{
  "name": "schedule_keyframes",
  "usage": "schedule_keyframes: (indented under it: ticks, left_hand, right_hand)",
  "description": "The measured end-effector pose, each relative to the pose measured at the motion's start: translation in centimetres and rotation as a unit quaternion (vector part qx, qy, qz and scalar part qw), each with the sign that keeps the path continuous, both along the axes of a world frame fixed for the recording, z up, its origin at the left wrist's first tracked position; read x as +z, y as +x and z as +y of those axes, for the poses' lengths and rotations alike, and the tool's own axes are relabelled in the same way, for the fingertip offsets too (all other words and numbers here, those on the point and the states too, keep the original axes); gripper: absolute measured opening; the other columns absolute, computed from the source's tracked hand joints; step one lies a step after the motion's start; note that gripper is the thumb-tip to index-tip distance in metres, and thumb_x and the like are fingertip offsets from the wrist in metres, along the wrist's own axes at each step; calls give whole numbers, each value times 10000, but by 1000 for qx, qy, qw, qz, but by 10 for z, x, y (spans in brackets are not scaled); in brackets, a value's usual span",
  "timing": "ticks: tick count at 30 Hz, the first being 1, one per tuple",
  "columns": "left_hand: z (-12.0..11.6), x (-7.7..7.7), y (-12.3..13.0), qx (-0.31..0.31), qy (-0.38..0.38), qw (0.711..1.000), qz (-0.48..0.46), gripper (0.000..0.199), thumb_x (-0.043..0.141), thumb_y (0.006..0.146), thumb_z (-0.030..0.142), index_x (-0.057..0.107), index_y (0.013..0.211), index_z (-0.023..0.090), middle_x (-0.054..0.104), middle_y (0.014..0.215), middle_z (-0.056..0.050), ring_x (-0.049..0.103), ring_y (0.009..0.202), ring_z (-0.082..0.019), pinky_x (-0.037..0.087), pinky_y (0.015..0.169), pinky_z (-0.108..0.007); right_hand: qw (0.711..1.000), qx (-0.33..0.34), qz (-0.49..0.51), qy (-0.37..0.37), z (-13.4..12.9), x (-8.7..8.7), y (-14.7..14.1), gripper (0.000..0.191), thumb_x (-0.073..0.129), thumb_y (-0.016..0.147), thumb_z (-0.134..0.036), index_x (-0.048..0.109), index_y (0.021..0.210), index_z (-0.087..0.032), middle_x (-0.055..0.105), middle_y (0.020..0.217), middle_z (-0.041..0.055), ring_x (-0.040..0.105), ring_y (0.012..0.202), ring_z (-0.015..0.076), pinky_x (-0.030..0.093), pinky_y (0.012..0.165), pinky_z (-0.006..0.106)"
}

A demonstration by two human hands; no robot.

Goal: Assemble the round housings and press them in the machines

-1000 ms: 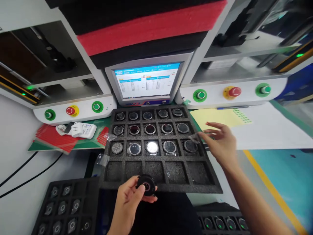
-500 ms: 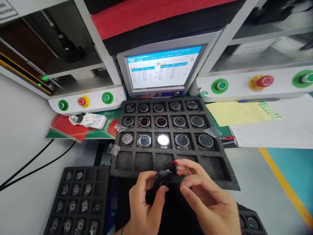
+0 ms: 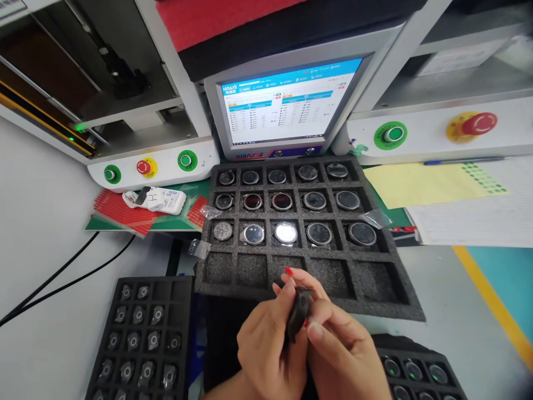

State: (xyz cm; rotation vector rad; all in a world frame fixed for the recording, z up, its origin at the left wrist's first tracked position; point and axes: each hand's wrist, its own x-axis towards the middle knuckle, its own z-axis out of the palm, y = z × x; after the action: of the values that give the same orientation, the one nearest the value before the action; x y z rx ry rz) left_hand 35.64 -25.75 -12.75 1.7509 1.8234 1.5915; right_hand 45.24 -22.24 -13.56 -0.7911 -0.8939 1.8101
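Note:
A dark watch case (image 3: 298, 315) is tilted on its edge between my hands, in front of the foam tray (image 3: 402, 297). My left hand (image 3: 266, 336) grips it from the left, thumb and fingers closed on it. My right hand (image 3: 343, 341) pinches it from the right side, with red-nailed fingertips reaching behind it. The fingers hide much of the case. Several round watches lie face up in the three far rows of the tray, one with a lit white face (image 3: 286, 233). The tray's nearest row holds no watches.
A black tray with small watch parts (image 3: 145, 372) stands lower left; another tray of round watches (image 3: 413, 369) is lower right. A monitor (image 3: 287, 108) stands behind, flanked by machines with buttons (image 3: 393, 135). A white handheld device (image 3: 166, 201) and yellow paper (image 3: 410, 183) lie beside the tray.
The watch case has turned from lying fairly flat to standing on edge. My hands have come closer together around it. The whole view has shifted slightly.

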Motion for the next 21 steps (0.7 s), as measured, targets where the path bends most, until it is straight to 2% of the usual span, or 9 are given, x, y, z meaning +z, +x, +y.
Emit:
schedule_keyframes:
  ticks: [6, 12, 21]
  left_hand:
    - [-1, 0, 0, 9, -8, 1000, 15, 433, 537, 988, 238, 532, 1421, 226, 781, 1066, -118, 775, 861, -196, 626, 774, -241]
    - [1, -1, 0, 1, 11, 1000, 8, 456, 554, 979, 233, 520, 1434, 208, 767, 1112, -127, 771, 886, -193, 615, 815, -240]
    - [-6, -13, 2, 17, 4, 999, 48, 534, 519, 996, 230, 391, 1513, 205, 744, 1159, -160, 750, 994, -232, 619, 833, -294]
  right_hand:
    - [999, -3, 31, -15, -3, 0, -2, 185, 752, 871, -330, 722, 719, -230, 646, 1292, 75, 663, 1136, 291, 593, 936, 397]
    - [998, 39, 43, -22, -6, -4, 2, 162, 703, 913, -333, 718, 774, -252, 584, 1386, 32, 632, 1187, 283, 537, 1022, 430]
    - [995, 47, 74, -46, -11, -3, 0, 121, 685, 922, -318, 736, 824, -270, 560, 1415, 34, 629, 1188, 302, 516, 1038, 478]
